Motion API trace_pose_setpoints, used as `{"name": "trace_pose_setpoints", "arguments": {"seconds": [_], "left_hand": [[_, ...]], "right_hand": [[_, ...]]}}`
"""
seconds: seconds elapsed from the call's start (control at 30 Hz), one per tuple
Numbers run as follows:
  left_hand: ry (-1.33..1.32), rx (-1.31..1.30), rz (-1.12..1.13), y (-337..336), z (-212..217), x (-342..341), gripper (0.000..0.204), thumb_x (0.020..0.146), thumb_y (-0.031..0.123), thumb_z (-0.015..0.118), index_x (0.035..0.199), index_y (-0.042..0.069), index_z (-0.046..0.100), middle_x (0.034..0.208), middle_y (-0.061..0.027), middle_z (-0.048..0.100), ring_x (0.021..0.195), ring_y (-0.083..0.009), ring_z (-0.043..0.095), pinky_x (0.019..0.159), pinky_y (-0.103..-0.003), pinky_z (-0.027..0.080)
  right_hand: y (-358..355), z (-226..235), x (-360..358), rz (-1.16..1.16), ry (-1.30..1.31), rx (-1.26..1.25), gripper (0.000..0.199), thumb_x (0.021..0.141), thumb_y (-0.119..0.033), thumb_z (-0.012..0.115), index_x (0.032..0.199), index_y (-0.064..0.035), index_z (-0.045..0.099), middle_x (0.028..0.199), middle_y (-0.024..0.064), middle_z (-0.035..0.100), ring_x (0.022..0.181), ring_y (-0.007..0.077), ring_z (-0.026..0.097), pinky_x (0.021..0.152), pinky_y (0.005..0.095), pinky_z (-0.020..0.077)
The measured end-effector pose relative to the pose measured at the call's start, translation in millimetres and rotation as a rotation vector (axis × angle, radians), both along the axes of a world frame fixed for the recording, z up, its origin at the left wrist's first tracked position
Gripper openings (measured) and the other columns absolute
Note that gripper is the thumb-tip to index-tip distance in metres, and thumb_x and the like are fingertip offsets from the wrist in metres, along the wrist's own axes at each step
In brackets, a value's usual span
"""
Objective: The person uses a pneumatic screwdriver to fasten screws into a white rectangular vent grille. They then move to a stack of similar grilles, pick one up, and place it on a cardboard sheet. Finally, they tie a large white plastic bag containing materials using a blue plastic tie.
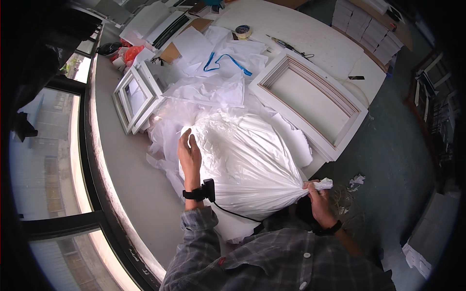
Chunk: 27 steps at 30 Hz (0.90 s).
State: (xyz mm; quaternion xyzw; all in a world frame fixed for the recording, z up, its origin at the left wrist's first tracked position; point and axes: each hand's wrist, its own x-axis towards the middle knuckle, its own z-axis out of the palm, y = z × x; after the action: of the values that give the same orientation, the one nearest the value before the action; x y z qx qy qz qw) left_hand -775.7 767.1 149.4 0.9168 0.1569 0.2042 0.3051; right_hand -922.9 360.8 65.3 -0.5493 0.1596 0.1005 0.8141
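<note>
A large, full white plastic bag (247, 160) lies in front of me at the near end of the table, its surface creased and shiny. My right hand (320, 203) is closed round its gathered neck, and a twisted end sticks out past the fingers. Folds fan from that grip across the bag. On the bag's left side, my left hand (190, 154) pinches its film between curled fingers and thumb. What the bag contains is hidden. Thin translucent sheeting (165, 121) lies crumpled behind and left of it.
Right of the bag lies a deep white frame (279, 68); smaller white frames (131, 99) lean at left. Farther back are a blue strap (228, 60), a tape roll (243, 32) and loose sheets. Windows (48, 155) run along the left. Stacked white material (361, 24) stands far right.
</note>
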Motion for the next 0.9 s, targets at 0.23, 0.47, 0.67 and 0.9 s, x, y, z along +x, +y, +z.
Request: {"name": "trace_pose_setpoints", "arguments": {"seconds": [0.23,0.47,0.67,0.9], "left_hand": [[0.203,-0.327,0.048,110.9,-60.2,22.2,0.073,0.093,0.047,0.073,0.132,-0.013,0.057,0.109,-0.0211,0.072,0.104,-0.0256,0.07,0.092,-0.036,0.052],[0.357,-0.397,0.071,113.3,-94.0,90.2,0.055,0.095,0.05,0.069,0.071,0.002,0.059,0.07,-0.0001,0.058,0.057,-0.0118,0.049,0.05,-0.032,0.038],[0.065,-0.507,0.023,77.3,-56.5,70.9,0.053,0.103,0.045,0.059,0.103,-0.006,0.074,0.084,-0.0035,0.067,0.069,-0.0108,0.053,0.062,-0.028,0.042],[0.025,-0.558,-0.038,21.7,7.7,48.4,0.054,0.104,0.05,0.058,0.1,-0.001,0.075,0.072,0.0038,0.054,0.063,-0.0062,0.048,0.055,-0.023,0.037]], "right_hand": [[-14.4,-3.1,12.9,0.085,0.073,-0.021,0.016,0.106,-0.021,0.059,0.1,-0.0072,0.065,0.095,-0.0008,0.067,0.091,0.0105,0.058,0.087,0.0271,0.0432],[-19.1,-2.9,7.8,0.112,-0.025,-0.092,0.024,0.105,-0.023,0.06,0.1,-0.0031,0.073,0.101,0.001,0.07,0.103,0.012,0.06,0.095,0.0295,0.0439],[-14.7,14.0,-4.2,0.032,-0.04,-0.081,0.02,0.106,-0.02,0.06,0.1,-0.0036,0.07,0.098,0.0002,0.071,0.097,0.0088,0.062,0.09,0.0275,0.0468],[-17.8,23.8,-28.9,-0.008,-0.04,-0.069,0.015,0.106,-0.018,0.06,0.102,-0.0043,0.065,0.097,0.0007,0.07,0.099,0.0085,0.063,0.092,0.0275,0.0478]]}}
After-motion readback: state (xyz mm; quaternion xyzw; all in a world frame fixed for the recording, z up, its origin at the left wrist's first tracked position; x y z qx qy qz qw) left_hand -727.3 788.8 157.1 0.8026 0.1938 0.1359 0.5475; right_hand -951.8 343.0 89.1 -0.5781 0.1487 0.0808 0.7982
